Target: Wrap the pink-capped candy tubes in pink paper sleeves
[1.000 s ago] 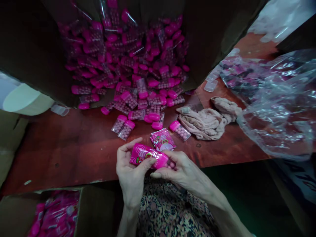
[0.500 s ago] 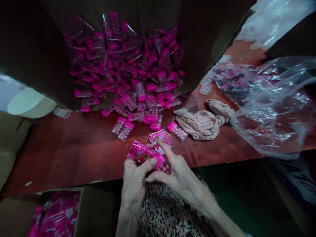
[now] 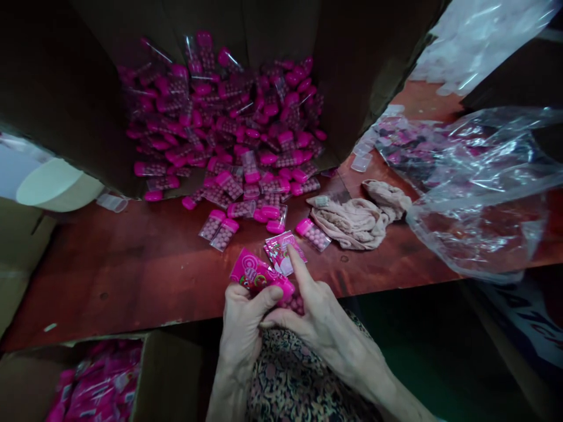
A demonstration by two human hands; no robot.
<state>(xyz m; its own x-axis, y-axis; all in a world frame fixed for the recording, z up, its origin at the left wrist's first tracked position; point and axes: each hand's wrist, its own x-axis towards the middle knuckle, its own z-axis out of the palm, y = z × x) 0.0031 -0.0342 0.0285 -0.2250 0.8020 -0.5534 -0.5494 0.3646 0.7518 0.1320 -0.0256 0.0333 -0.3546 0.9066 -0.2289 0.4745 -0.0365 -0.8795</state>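
My left hand [image 3: 244, 319] grips a pink printed wrapper [image 3: 251, 269] between thumb and fingers. Its thumb lies against the pink cap of a clear candy container [image 3: 294, 303] full of pink balls. My right hand [image 3: 319, 308] is closed round the container's ball-filled end. Its index finger stretches forward over a small stack of similar wrappers [image 3: 281, 252] on the table; whether the fingertip touches them I cannot tell. My other right fingers are partly hidden behind the container. Two capped candy containers [image 3: 224, 233] lie side by side to the left, and another one [image 3: 313, 234] to the right.
A large cardboard box [image 3: 352, 76] lies open towards me, with many candy containers [image 3: 229, 123] spilling onto the red table [image 3: 145, 264]. On the right are a crumpled cloth [image 3: 352, 221] and clear plastic bag [image 3: 475, 234]. A lower carton [image 3: 165, 375] holds pink packs.
My right index finger now reaches further out over the wrapper stack. The wrapper and container stay in my hands with a slight shift. The camera view has moved a little.
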